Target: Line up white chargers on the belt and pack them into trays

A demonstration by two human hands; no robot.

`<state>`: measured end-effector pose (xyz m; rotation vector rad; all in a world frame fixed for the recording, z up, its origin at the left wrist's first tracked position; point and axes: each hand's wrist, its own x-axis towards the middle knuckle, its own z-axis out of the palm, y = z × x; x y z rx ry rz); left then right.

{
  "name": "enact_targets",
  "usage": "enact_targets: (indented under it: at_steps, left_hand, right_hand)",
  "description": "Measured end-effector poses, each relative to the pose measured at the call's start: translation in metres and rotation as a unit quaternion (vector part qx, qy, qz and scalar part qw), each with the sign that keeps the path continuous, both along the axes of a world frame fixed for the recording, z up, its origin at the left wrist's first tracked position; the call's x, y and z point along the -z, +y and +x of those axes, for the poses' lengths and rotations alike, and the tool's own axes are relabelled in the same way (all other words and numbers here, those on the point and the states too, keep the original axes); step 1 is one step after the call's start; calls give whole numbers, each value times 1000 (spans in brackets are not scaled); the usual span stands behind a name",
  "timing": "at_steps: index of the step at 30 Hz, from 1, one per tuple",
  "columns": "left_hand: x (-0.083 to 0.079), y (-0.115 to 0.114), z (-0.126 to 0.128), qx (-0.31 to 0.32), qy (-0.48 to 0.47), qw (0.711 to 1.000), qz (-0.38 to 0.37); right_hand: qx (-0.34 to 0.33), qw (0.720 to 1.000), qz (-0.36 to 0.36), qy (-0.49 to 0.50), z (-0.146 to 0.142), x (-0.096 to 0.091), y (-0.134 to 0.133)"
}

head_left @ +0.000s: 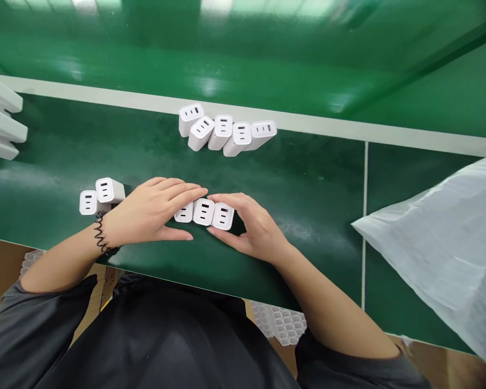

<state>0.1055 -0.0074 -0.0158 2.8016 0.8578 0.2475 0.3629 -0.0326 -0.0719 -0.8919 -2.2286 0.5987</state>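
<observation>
Three white charger blocks (pixel 204 212), port faces up, stand in a row on the green belt (pixel 308 183) between my hands. My left hand (pixel 154 210) lies over the left end of the row, fingers stretched flat and touching the blocks. A black coil band sits on that wrist. My right hand (pixel 251 224) curls round the right end, thumb below and fingers above the outer block. Two more white chargers (pixel 101 195) stand just left of my left wrist.
A row of several white chargers (pixel 227 131) lies farther back by the belt's pale edge strip (pixel 105 97). More chargers (pixel 0 116) sit at the far left. A white foam bag (pixel 445 237) covers the right side. A white cell tray (pixel 281 323) shows below the belt.
</observation>
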Motion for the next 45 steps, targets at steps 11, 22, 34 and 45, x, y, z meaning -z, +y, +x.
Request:
enact_targets:
  at_steps: [11, 22, 34, 45]
  left_hand:
    - [7, -8, 14, 3, -148, 982, 114]
    - [10, -6, 15, 11, -198, 973, 116]
    - [7, -6, 13, 3, -168, 979, 119]
    - [9, -6, 12, 5, -160, 979, 123]
  right_hand:
    - [40, 993, 80, 72, -6, -6, -7]
    - [89, 982, 141, 84, -6, -11, -13]
    - [69, 989, 102, 77, -7, -13, -14]
    - [58, 991, 96, 74, -6, -12, -14]
